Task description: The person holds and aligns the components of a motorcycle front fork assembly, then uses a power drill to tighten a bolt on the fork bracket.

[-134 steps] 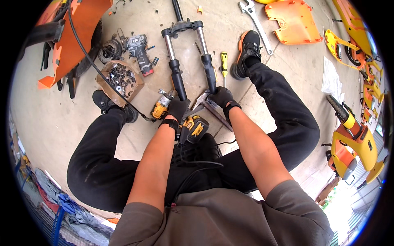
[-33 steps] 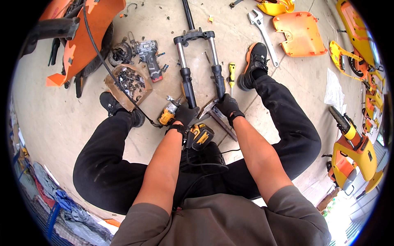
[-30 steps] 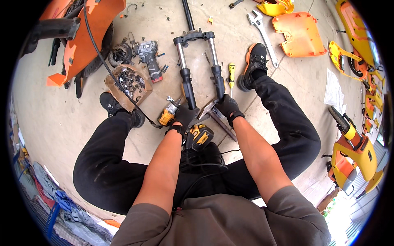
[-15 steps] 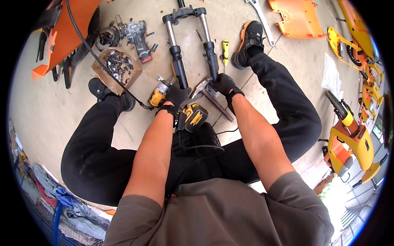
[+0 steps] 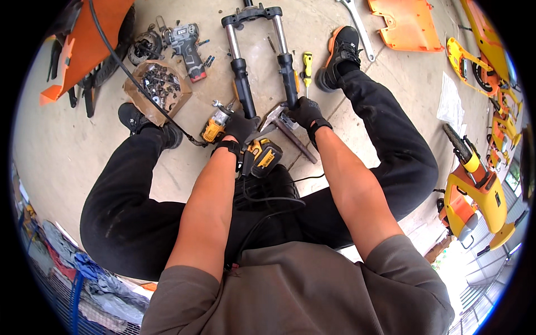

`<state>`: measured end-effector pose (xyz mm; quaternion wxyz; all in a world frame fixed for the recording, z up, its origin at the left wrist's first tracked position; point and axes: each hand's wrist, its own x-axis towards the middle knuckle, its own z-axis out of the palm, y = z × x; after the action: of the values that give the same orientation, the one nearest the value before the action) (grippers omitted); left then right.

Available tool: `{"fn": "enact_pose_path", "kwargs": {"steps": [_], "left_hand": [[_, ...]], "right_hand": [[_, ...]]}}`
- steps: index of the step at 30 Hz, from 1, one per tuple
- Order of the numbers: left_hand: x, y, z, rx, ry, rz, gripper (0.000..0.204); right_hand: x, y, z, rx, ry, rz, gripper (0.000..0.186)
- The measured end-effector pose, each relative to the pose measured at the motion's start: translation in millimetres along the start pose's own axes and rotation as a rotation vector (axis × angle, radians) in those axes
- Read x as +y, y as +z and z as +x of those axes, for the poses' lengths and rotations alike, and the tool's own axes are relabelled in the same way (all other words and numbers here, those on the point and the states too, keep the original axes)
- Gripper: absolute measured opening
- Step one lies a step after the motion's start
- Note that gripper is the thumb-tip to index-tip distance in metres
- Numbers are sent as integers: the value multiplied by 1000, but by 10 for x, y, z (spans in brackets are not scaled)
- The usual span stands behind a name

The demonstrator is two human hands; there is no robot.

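Note:
My left hand (image 5: 243, 126), gloved in black, grips the lower end of the fork's left leg (image 5: 242, 86). The right leg (image 5: 288, 84) is held at its bottom by my right hand (image 5: 305, 113); both hands are closed. The black crown (image 5: 251, 15) joins the two silver-tubed legs at the top. Between my hands lies a hammer (image 5: 295, 140). A yellow power tool (image 5: 215, 127) is beside my left hand, with a black-and-yellow battery (image 5: 266, 159) below it. A yellow-handled screwdriver (image 5: 307, 71) lies above my right hand.
A cardboard box of small parts (image 5: 137, 88), grey power tool (image 5: 187, 50) and orange scooter body (image 5: 92, 42) are on the left. A large adjustable wrench (image 5: 363, 30), orange panel (image 5: 405, 25), white sheet (image 5: 449, 97) and yellow scooters (image 5: 477, 195) are on the right. My legs (image 5: 120, 206) frame the work.
The camera's view has shifted, so the floor and objects sit higher in the picture than about a second ago. Both hands stay on the fork legs, with little visible movement relative to it.

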<state>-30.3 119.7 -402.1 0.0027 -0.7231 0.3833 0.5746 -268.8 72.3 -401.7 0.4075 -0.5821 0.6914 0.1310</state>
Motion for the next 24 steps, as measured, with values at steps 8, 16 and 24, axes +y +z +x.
{"fn": "enact_pose_path", "kwargs": {"steps": [8,16,24], "left_hand": [[39,-34,-34,-11,31,-18,46],[79,-80,-85,-37,-13,-53,46],[-90,-92,18,-142,31,-18,43]], "right_hand": [[58,53,74,-31,-30,-6,47],[61,82,45,1,-24,13,48],[272,73,111,-136,-29,-120,49]]}}
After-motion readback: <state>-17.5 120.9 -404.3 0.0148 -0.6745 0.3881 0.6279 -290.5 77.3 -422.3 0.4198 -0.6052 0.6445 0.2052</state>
